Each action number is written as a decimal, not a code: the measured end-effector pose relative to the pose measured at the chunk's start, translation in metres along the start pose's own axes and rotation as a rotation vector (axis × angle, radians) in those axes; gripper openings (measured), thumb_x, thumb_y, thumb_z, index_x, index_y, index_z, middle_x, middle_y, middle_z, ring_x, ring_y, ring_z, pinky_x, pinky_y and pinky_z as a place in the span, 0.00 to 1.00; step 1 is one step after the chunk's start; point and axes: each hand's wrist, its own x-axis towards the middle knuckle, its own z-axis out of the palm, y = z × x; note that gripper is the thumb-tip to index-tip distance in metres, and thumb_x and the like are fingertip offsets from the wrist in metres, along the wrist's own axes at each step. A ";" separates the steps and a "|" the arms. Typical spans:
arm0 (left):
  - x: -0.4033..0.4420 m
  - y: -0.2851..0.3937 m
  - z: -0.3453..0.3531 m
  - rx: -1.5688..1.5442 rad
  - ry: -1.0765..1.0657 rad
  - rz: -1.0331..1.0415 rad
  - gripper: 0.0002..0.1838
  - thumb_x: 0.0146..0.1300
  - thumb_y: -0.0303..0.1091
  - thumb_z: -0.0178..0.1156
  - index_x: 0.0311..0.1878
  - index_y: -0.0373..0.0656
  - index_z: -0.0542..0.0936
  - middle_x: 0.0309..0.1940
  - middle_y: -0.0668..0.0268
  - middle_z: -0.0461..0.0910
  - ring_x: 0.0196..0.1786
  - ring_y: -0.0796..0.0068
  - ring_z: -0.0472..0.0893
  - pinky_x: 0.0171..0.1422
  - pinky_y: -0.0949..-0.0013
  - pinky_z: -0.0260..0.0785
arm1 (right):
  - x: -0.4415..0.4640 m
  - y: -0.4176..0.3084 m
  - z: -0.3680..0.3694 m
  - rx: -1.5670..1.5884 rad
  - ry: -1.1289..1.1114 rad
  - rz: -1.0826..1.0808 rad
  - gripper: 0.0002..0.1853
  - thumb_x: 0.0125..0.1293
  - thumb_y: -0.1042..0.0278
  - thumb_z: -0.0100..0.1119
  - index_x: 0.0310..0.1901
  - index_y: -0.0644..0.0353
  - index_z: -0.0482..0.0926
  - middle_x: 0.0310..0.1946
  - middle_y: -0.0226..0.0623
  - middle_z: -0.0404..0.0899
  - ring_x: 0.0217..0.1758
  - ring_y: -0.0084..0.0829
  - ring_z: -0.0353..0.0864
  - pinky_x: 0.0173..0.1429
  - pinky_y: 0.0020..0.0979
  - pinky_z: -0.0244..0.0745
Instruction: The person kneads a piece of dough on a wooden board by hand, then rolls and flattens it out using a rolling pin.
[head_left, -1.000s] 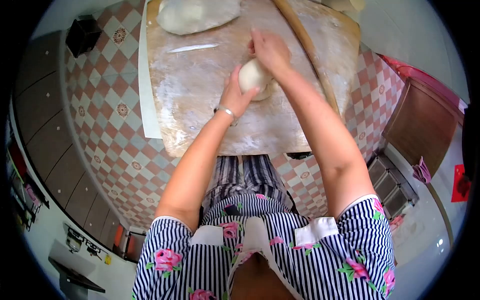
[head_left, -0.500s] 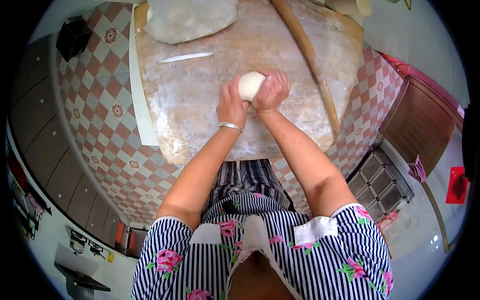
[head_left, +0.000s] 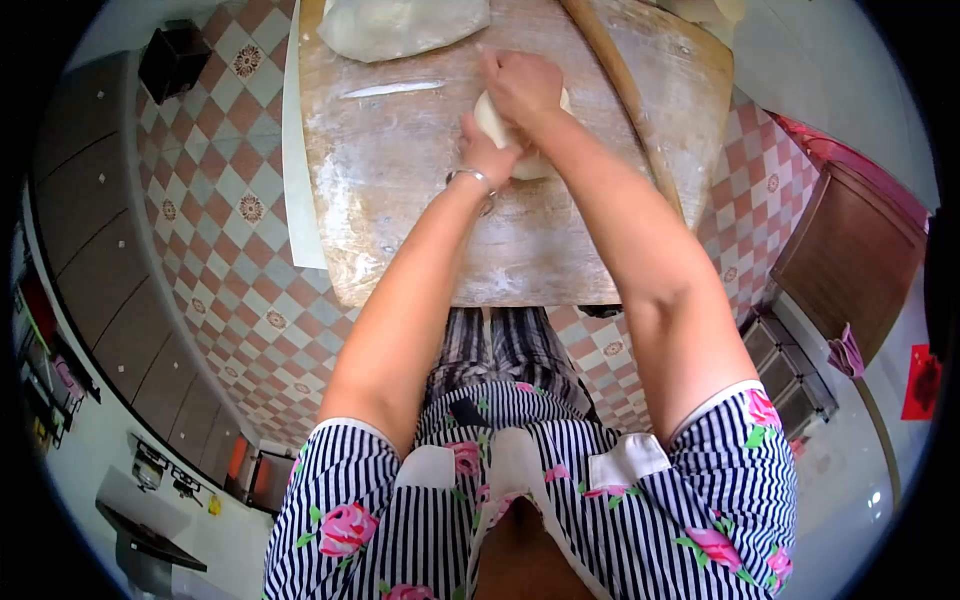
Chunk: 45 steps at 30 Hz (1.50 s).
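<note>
A ball of pale dough [head_left: 489, 121] rests on the floured wooden board [head_left: 395, 160], partly covered by my hands. My right hand [head_left: 527, 85] reaches over its top, with the fingers curled down on the far side. My left hand [head_left: 489, 153] grips the near left side of the dough, a silver bangle on its wrist. Beyond them, at the far left of the board, sits a pale flattened mass [head_left: 405, 25] with a smooth, filmy surface. A thin white strip [head_left: 392, 89] lies in front of it. A long wooden rolling pin [head_left: 622, 85] slants along the right.
Checkered floor tiles [head_left: 225, 160] surround the board. A black bin-like box [head_left: 172, 60] stands at the left. On the right are a brown wooden panel [head_left: 850, 260] and a metal rack [head_left: 785, 370]. A pale rounded object [head_left: 710, 10] is at the far right corner.
My right hand has gone from the dough's right side to over its top and far side. The dough now spreads out wider. The whole view has shifted a little.
</note>
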 end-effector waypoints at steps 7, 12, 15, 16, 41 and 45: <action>-0.071 -0.021 -0.012 0.386 0.061 0.485 0.48 0.49 0.27 0.74 0.72 0.45 0.58 0.68 0.49 0.63 0.67 0.45 0.68 0.69 0.55 0.65 | -0.100 0.020 -0.022 0.230 0.209 -0.088 0.29 0.75 0.49 0.37 0.29 0.57 0.86 0.36 0.49 0.85 0.44 0.51 0.80 0.52 0.48 0.69; -0.064 -0.024 -0.011 0.425 0.104 0.432 0.49 0.42 0.22 0.74 0.70 0.48 0.62 0.63 0.52 0.66 0.64 0.45 0.69 0.66 0.54 0.66 | -0.123 0.042 0.012 0.377 0.466 -0.151 0.22 0.68 0.55 0.43 0.29 0.59 0.84 0.35 0.42 0.85 0.42 0.47 0.79 0.49 0.46 0.69; -0.051 -0.028 -0.005 0.491 0.221 0.460 0.48 0.42 0.23 0.75 0.69 0.49 0.63 0.61 0.53 0.68 0.62 0.47 0.70 0.65 0.54 0.66 | -0.106 0.035 0.021 0.355 0.611 -0.220 0.23 0.68 0.56 0.40 0.28 0.59 0.83 0.31 0.42 0.83 0.39 0.47 0.78 0.48 0.45 0.70; -0.045 -0.026 -0.003 0.486 0.241 0.453 0.47 0.42 0.23 0.75 0.69 0.48 0.64 0.60 0.53 0.68 0.61 0.47 0.70 0.65 0.54 0.66 | -0.099 0.033 0.021 0.345 0.599 -0.191 0.23 0.67 0.55 0.40 0.28 0.59 0.83 0.30 0.42 0.83 0.38 0.47 0.78 0.48 0.45 0.70; 0.056 0.148 -0.163 -0.177 0.773 0.586 0.10 0.61 0.34 0.66 0.34 0.36 0.85 0.27 0.65 0.82 0.29 0.71 0.79 0.39 0.67 0.72 | -0.078 0.018 -0.045 0.235 0.315 -0.112 0.09 0.66 0.63 0.60 0.39 0.59 0.84 0.39 0.47 0.82 0.49 0.50 0.79 0.55 0.44 0.72; 0.034 0.136 -0.166 -0.379 0.556 0.516 0.09 0.65 0.33 0.65 0.41 0.37 0.85 0.34 0.68 0.84 0.34 0.82 0.77 0.40 0.74 0.70 | -0.019 -0.082 -0.091 0.403 0.291 -0.609 0.10 0.66 0.72 0.57 0.47 0.64 0.81 0.48 0.48 0.80 0.55 0.50 0.77 0.59 0.42 0.71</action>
